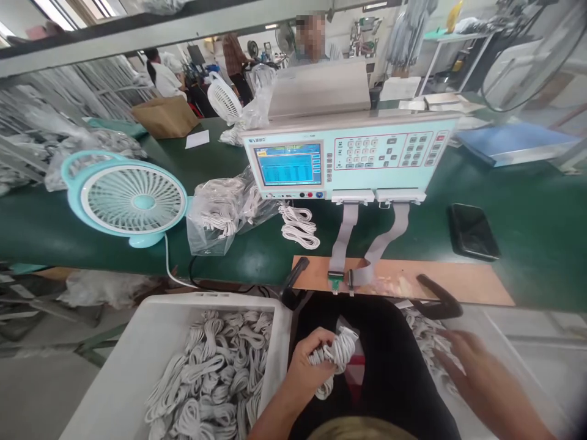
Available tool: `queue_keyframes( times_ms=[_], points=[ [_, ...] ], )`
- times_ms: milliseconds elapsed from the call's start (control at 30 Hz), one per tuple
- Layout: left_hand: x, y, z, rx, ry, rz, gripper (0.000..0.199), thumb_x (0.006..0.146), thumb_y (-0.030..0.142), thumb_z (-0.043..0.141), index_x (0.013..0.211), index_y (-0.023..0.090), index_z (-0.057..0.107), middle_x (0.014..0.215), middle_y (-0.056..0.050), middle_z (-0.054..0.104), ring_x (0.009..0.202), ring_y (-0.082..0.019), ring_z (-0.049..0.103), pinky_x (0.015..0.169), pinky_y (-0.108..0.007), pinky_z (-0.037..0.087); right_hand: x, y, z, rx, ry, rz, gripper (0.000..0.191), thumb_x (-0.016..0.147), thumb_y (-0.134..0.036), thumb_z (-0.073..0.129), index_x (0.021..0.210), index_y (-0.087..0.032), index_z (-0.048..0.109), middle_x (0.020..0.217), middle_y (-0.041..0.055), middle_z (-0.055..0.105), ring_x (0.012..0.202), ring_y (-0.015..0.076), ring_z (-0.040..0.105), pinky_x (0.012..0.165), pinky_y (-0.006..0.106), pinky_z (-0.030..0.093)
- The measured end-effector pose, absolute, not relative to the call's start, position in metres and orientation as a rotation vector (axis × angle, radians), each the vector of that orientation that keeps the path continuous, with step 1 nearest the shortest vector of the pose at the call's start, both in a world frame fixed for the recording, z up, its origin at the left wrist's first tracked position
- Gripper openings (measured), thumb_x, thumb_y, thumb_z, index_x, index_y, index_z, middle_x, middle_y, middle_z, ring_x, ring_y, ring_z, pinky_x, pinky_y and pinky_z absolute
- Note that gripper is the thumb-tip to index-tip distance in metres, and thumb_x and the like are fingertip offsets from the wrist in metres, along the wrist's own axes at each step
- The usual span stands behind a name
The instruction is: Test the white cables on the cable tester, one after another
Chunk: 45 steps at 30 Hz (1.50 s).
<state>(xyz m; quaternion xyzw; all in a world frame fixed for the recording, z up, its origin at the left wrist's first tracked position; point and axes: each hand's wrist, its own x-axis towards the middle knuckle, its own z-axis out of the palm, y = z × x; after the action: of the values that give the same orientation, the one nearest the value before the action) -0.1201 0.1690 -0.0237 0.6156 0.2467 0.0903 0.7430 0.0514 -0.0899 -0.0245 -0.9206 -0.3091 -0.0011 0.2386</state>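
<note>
My left hand (312, 362) is wrapped round a coiled bundle of white cable (340, 351) above my lap, with a connector end sticking up at the top. My right hand (481, 370), smeared by motion, reaches over a pile of white cables (424, 336) at the lower right; its fingers look stretched out and apart, and I see nothing between them. To the left of my lap stands a white bin (123, 348) full of coiled white cables (215, 373).
A cable tester (389, 153) with a lit screen stands on the green table (426, 226). Two ribbon cables run from it to an orange board (440, 275) at the edge. Nearby are a blue fan (137, 195), bagged cables (220, 208), a loose coil (299, 227) and a phone (473, 231).
</note>
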Motion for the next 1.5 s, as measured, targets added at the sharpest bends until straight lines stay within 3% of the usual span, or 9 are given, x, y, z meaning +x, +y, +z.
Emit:
queue_keyframes(
  times_ms=[100,300,567,733,900,1000,1100,1267,1500],
  points=[
    [-0.112,0.154,-0.026,1.451,0.400,0.181,0.017,0.067,0.017,0.067,0.084,0.016,0.066,0.079,-0.004,0.056,0.073,-0.016,0.049,0.069,-0.027,0.039,0.026,-0.061,-0.008,-2.147,-1.048,0.316,0.023,0.093,-0.034,0.044,0.108,-0.025,0.058,0.102,0.0083,0.063,0.086,0.0214,0.063,0.073,0.032,0.051],
    [-0.106,0.129,-0.016,1.558,0.325,0.225,0.015,0.064,0.013,0.068,0.079,0.015,0.065,0.077,-0.003,0.057,0.072,-0.015,0.048,0.067,-0.026,0.038,0.007,-0.007,0.008,-1.591,-1.189,0.425,0.015,0.094,-0.018,0.041,0.090,-0.022,0.055,0.078,0.0022,0.057,0.070,0.0154,0.055,0.063,0.027,0.044],
    [-0.104,0.127,-0.013,1.516,0.430,0.270,0.009,0.069,0.018,0.065,0.076,0.014,0.062,0.072,0.000,0.055,0.067,-0.013,0.048,0.062,-0.023,0.037,0.008,-0.005,-0.002,-1.636,-1.120,0.370,0.010,0.091,-0.016,0.046,0.093,-0.023,0.053,0.078,0.0001,0.056,0.067,0.0136,0.053,0.061,0.024,0.042],
    [-0.107,0.132,-0.010,1.867,0.357,0.386,0.005,0.074,0.013,0.059,0.078,0.015,0.061,0.076,-0.002,0.056,0.072,-0.015,0.049,0.067,-0.026,0.040,0.006,0.002,-0.003,-1.617,-1.112,0.412,0.011,0.091,-0.019,0.044,0.087,-0.022,0.054,0.075,-0.0002,0.055,0.065,0.0144,0.051,0.061,0.025,0.040],
    [-0.107,0.159,-0.001,1.812,0.310,0.207,0.041,0.069,0.008,0.057,0.107,0.020,0.065,0.100,-0.007,0.066,0.091,-0.020,0.056,0.083,-0.032,0.043,0.016,0.020,-0.009,-1.560,-0.806,0.599,0.018,0.089,-0.030,0.044,0.075,-0.021,0.050,0.068,-0.0020,0.048,0.063,0.0151,0.047,0.060,0.026,0.040],
    [-0.096,0.178,-0.001,1.383,0.486,0.102,0.049,0.072,0.019,0.058,0.120,0.016,0.058,0.104,-0.011,0.067,0.082,-0.018,0.059,0.061,-0.025,0.044,0.023,0.032,-0.018,-1.553,-0.806,0.615,0.019,0.088,-0.031,0.046,0.072,-0.020,0.049,0.068,-0.0021,0.047,0.062,0.0149,0.046,0.059,0.026,0.039],
    [-0.079,0.186,-0.007,1.252,0.579,0.119,0.041,0.073,0.030,0.060,0.108,0.011,0.065,0.088,-0.011,0.068,0.065,-0.014,0.056,0.048,-0.020,0.035,0.026,0.041,-0.027,-1.576,-0.910,0.554,0.020,0.087,-0.029,0.046,0.070,-0.020,0.049,0.066,-0.0022,0.047,0.060,0.0142,0.044,0.058,0.026,0.037],
    [-0.063,0.180,-0.017,1.473,0.548,0.207,0.011,0.070,0.021,0.064,0.070,0.012,0.069,0.061,0.000,0.059,0.056,-0.009,0.048,0.055,-0.019,0.038,0.025,0.051,-0.035,-1.579,-0.712,0.527,0.023,0.086,-0.038,0.051,0.073,-0.020,0.053,0.065,-0.0016,0.050,0.062,0.0153,0.045,0.059,0.026,0.038],
    [-0.070,0.184,-0.011,1.592,0.288,0.256,0.025,0.077,0.017,0.055,0.096,0.017,0.071,0.083,-0.004,0.063,0.076,-0.014,0.058,0.074,-0.025,0.046,0.026,0.057,-0.039,-1.518,-0.471,0.624,0.031,0.080,-0.047,0.060,0.072,-0.017,0.059,0.065,0.0009,0.056,0.062,0.0169,0.048,0.059,0.028,0.040]
  ],
)
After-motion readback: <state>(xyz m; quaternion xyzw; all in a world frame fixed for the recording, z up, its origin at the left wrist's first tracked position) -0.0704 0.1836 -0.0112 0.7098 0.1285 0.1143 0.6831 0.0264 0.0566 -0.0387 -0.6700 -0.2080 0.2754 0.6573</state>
